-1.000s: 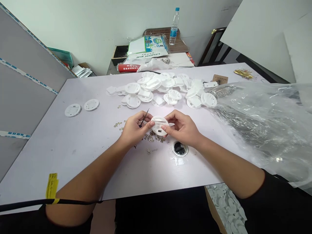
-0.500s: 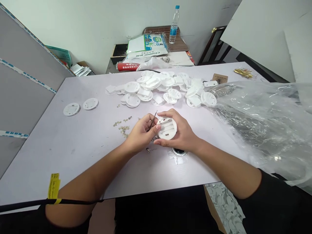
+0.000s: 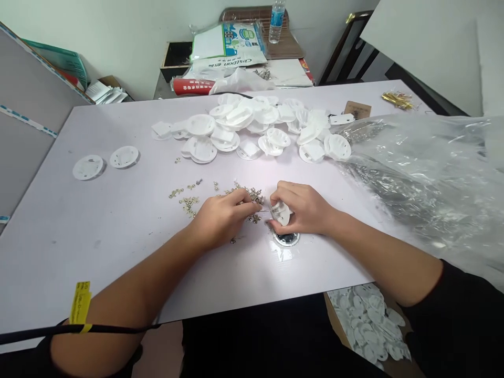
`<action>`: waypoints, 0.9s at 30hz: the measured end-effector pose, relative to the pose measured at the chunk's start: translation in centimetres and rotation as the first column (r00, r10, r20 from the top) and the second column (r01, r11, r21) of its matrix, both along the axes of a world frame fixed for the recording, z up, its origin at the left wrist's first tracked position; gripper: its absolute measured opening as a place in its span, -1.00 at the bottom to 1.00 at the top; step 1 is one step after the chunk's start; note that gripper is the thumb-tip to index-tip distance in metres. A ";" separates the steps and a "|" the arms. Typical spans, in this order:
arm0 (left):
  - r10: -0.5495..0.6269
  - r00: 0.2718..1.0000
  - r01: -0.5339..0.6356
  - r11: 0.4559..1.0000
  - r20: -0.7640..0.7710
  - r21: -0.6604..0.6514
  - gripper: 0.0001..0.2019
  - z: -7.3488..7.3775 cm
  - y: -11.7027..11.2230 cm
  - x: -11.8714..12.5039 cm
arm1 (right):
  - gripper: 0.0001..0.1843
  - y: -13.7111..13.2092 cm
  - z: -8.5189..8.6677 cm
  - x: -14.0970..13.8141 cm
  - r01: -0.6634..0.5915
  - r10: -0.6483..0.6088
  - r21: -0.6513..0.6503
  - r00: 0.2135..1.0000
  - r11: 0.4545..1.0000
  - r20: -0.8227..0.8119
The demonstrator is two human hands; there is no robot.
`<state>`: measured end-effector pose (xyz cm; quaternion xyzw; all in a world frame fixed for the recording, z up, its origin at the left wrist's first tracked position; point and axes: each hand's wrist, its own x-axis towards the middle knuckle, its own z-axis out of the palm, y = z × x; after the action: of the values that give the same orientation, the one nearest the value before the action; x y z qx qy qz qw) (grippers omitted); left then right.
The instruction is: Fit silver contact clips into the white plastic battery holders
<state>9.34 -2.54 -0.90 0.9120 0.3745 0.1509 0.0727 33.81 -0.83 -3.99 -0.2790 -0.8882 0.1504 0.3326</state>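
In my right hand [image 3: 305, 208], the fingers are closed around the rim of a white round plastic piece [image 3: 281, 213], which is tilted toward the left. My left hand [image 3: 226, 215] pinches a thin pointed metal tool [image 3: 265, 211]; its tip reaches the edge of the round piece, and the rest is hidden in my fingers. Small metal parts [image 3: 255, 195] lie in a pile just behind and beside my left fingers, with more metal clips [image 3: 189, 203] scattered to the left. A dark round object with a silver rim [image 3: 286, 240] rests on the table below my right hand.
A heap of white round pieces [image 3: 236, 123] spreads across the back of the table. Two more discs [image 3: 88, 167] lie at left. A clear plastic bag [image 3: 425, 184] covers the right side. Below the front edge stands a box of white pieces [image 3: 366, 325].
The round piece has turned from facing me to a steep tilt. Both hands have come lower over the metal parts, and the tool now points right at the piece. The view has shifted downward.
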 end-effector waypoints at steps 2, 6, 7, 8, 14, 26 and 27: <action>-0.015 1.000 0.016 0.999 -0.026 0.041 -0.57 -0.1 -0.1 0.0 | -0.69 0.0 0.0 -0.1 -0.006 0.006 -0.013 1.000 1.000 -0.019; -0.034 0.999 0.034 0.998 -0.011 0.058 -0.56 -0.3 -0.1 0.1 | -0.71 0.0 -0.1 -0.1 -0.013 0.011 -0.039 0.998 0.999 -0.056; -0.041 0.999 0.041 0.997 -0.001 0.065 -0.56 -0.3 -0.2 0.2 | -0.72 0.0 -0.1 -0.1 -0.017 0.015 -0.039 0.998 0.999 -0.060; -0.046 0.999 0.045 0.996 0.008 0.072 -0.55 -0.3 -0.2 0.2 | -0.72 0.0 -0.1 -0.2 -0.023 0.021 -0.040 0.998 0.999 -0.063; -0.031 0.999 0.030 0.998 0.023 0.056 -0.55 -0.3 -0.2 0.5 | -0.71 -0.1 -0.2 -0.2 -0.028 0.027 -0.025 0.998 0.999 -0.055; -0.014 1.000 0.015 0.996 -0.018 0.084 -0.54 -0.1 -0.4 0.8 | -0.70 -0.1 -0.1 -0.3 -0.032 0.031 -0.026 0.998 0.999 -0.055; -0.009 0.999 0.013 0.996 -0.046 0.091 -0.54 0.2 -0.5 0.9 | -0.69 -0.1 -0.1 -0.3 -0.036 0.034 -0.022 0.998 0.999 -0.059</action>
<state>10.23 -3.05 -0.72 0.9196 0.3637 0.1468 0.0232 33.53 -0.96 -4.07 -0.2627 -0.8810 0.1745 0.3526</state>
